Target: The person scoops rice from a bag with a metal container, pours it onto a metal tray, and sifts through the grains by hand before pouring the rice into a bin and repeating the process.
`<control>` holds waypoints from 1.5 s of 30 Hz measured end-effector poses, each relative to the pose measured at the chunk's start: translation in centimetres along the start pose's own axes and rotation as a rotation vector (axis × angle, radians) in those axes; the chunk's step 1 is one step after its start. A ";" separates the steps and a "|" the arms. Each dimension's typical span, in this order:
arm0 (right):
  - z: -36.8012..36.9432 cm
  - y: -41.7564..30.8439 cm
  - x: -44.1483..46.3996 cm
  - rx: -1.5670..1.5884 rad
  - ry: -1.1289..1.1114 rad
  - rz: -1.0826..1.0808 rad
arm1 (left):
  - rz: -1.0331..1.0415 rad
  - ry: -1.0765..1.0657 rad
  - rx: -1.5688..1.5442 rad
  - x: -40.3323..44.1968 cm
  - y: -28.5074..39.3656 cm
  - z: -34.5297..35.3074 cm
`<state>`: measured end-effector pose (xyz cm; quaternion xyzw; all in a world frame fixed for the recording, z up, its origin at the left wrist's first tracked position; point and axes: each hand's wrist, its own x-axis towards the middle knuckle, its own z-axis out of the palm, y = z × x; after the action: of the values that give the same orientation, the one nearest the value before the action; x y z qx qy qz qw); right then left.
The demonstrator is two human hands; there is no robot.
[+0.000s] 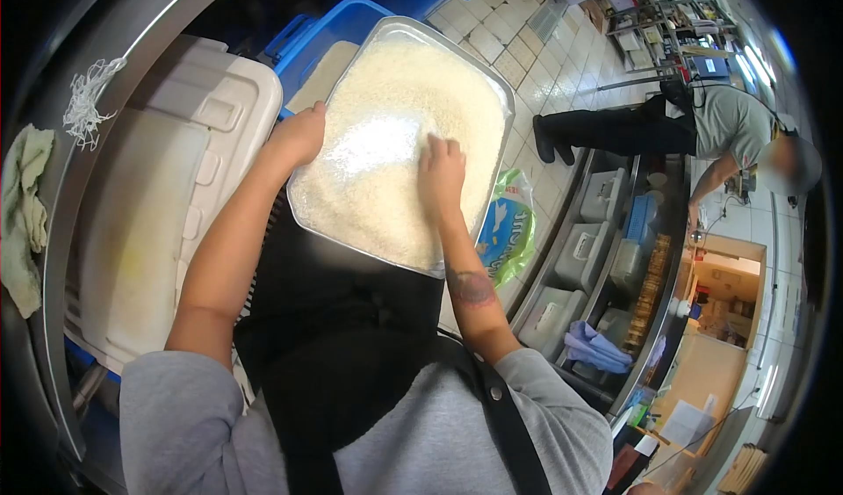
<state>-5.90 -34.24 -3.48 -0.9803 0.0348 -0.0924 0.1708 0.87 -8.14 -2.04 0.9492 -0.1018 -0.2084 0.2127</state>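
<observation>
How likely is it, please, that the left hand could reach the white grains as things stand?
Quite likely, yes: the left hand is at the left rim of the tray, right beside the white grains, and nothing visible blocks its way.

A black bib apron point(338, 346) covers a grey short-sleeved T-shirt point(395, 438). Behind the right hand point(442, 172), a tattoo point(472, 289) marks the forearm point(456, 242).

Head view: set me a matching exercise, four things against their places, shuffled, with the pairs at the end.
Things:
1. left hand
2. right hand
3. plastic bag
4. white strings

Places:
A. near the pale green cloth
B. at the white grains
C. right of the tray in the picture
D. at the tray's left edge

Pairs: 1-D, 2-B, 3-C, 4-A
</observation>
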 end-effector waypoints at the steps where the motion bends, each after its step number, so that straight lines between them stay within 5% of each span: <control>1: -0.3 0.0 -0.8 0.092 -0.038 -0.015 | 0.001 0.010 -0.005 0.0 0.0 0.0; 3: -1.9 -1.0 -1.7 0.160 -0.175 -0.053 | 0.004 0.027 -0.014 -0.1 0.2 0.1; 6: -6.6 -3.9 -0.5 0.522 -0.436 0.305 | 0.022 0.022 -0.038 -0.4 0.5 -0.2; 13: -10.9 -3.7 1.8 0.916 -0.155 0.029 | 0.050 -0.058 0.036 -0.5 0.6 -0.4; 16: -10.9 -4.6 0.0 0.696 -0.122 0.041 | 0.066 -0.105 -0.005 -0.7 0.3 -0.3; 18: -9.7 -4.4 -1.8 0.355 -0.063 -0.143 | 0.106 -0.155 -0.033 -0.9 0.1 -0.4; 22: -5.9 -4.9 -6.6 0.085 -0.254 -0.293 | 0.105 -0.226 -0.123 -0.1 -0.3 0.4; 26: -2.1 -4.5 -8.3 0.174 -0.380 -0.608 | 0.114 -0.216 -0.127 -0.3 -0.3 0.5; 30: -1.0 -3.8 -4.6 -0.039 -0.351 -0.694 | 0.107 -0.194 -0.152 -0.6 -0.2 0.3; 36: 2.5 -0.9 2.4 -0.107 0.126 -0.185 | 0.098 -0.230 -0.137 -0.6 0.1 -0.1; 39: 2.8 -1.6 1.4 -0.052 0.163 -0.067 | 0.091 -0.255 -0.138 -0.8 0.5 -0.6; 45: -0.3 -3.3 -5.0 0.335 -0.223 -0.169 | 0.064 -0.252 -0.163 -0.8 0.6 -0.7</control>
<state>-10.71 -30.78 -2.89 -0.9419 -0.0824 -0.0021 0.3256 0.36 -8.19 -0.91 0.8913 -0.1408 -0.3265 0.2813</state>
